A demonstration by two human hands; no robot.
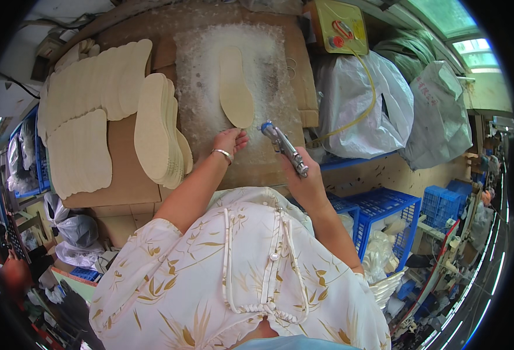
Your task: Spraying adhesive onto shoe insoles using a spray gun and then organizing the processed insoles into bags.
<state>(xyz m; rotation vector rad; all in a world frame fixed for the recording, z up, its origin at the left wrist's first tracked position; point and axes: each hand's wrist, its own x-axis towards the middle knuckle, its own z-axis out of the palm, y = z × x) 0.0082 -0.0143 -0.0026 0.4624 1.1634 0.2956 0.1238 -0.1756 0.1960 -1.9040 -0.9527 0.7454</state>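
A cream-coloured shoe insole point(233, 81) lies lengthwise on a board coated with whitish residue point(198, 64), its broad end toward me. At that near end is my left hand point(230, 141), fingers curled and pinching the insole's edge. My right hand point(304, 175) is wrapped round the grip of a metal spray gun point(286, 147), whose nozzle points toward the board, just right of the insole. To the left stands a fanned stack of insoles point(155, 128), and farther left several more overlapping insoles point(82, 146) are spread in rows on cardboard point(131, 157).
A yellow hose point(373, 93) runs from a yellowish can point(341, 29) at the back right down past a white plastic bag point(356, 99). Another large sack point(437, 116) stands farther right. Blue plastic crates point(385, 204) sit below on my right. Bagged items point(76, 230) lie at lower left.
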